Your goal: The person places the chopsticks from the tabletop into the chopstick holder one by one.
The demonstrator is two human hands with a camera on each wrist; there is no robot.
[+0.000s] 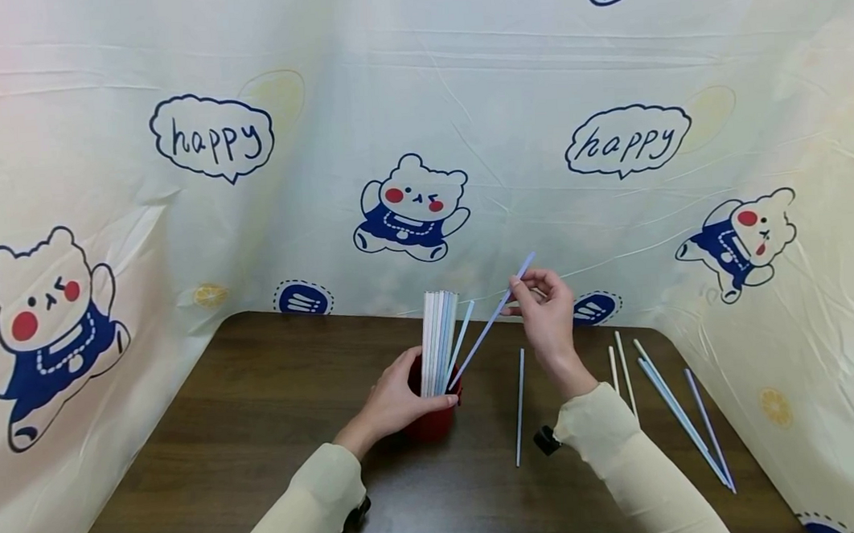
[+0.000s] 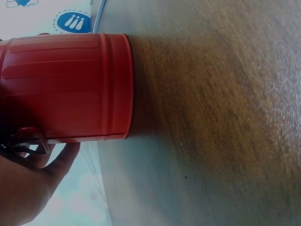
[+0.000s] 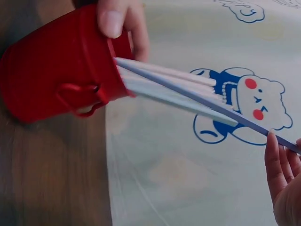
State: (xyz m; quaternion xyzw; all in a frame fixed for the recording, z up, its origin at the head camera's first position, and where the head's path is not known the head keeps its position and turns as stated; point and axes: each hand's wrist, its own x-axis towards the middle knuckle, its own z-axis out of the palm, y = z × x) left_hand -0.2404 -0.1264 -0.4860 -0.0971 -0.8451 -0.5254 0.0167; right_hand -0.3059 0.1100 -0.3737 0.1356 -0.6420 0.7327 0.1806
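A small red metal bucket (image 1: 431, 427) with side handles stands on the table and holds a bundle of white and pale blue straws (image 1: 438, 338). My left hand (image 1: 390, 399) grips the bucket around its upper part, thumb lying along the rim. One light blue straw (image 1: 463, 333) leans out to the right of the bundle. Up and right of the bucket, my right hand (image 1: 548, 312) pinches a purple straw (image 1: 484, 333) near its upper end. That straw slants down, its lower end inside the bucket's mouth (image 3: 117, 70). The bucket's far side is hidden in the head view.
A single blue straw (image 1: 520, 406) lies on the dark wooden table (image 1: 247, 437) right of the bucket. Farther right lie white straws (image 1: 625, 373), blue straws (image 1: 681, 418) and a purple straw (image 1: 709, 429). A printed curtain (image 1: 417, 82) rises behind and at both sides.
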